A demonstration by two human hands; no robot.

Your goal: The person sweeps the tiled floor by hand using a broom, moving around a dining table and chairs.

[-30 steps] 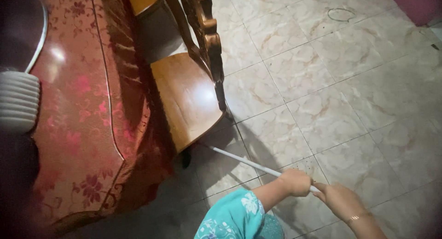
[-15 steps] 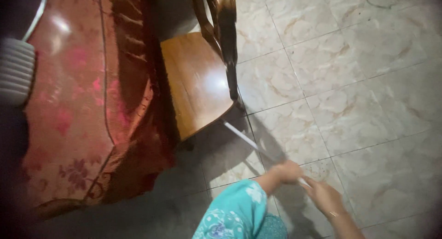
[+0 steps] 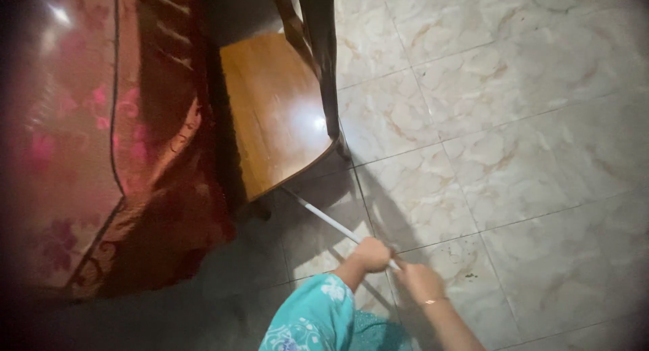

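As I watch the head view from afar, hands: the left hand [image 3: 372, 254] is closed in a fist round a thin white stick [image 3: 328, 220]. The right hand [image 3: 419, 281] pinches the stick's near end just behind it, and the two are almost touching.
Stick: it slants away from the hands, low over the floor [image 3: 527, 121], and its far end is hidden under the wooden chair [image 3: 274, 108].
Chair: its glossy seat is tucked against the draped red flowered tablecloth [image 3: 101, 155], and one dark leg stands on the tile just beside the stick.
Wrist and sleeve: a thin bracelet [image 3: 433, 301] is on the right wrist, and a teal flowered sleeve [image 3: 311, 317] covers the left arm.
Doing it well, my judgement: I would hold the stick flat and low so it passes between the chair legs. The front fist should steer and the rear pinch should push, with short strokes so the hanging cloth is not snagged.
Containers: I see no bucket, pan or bin.
Floor: dark specks [image 3: 466, 275] lie on the tile near the right hand.
Hidden: I cannot tell what is on the stick's far end.
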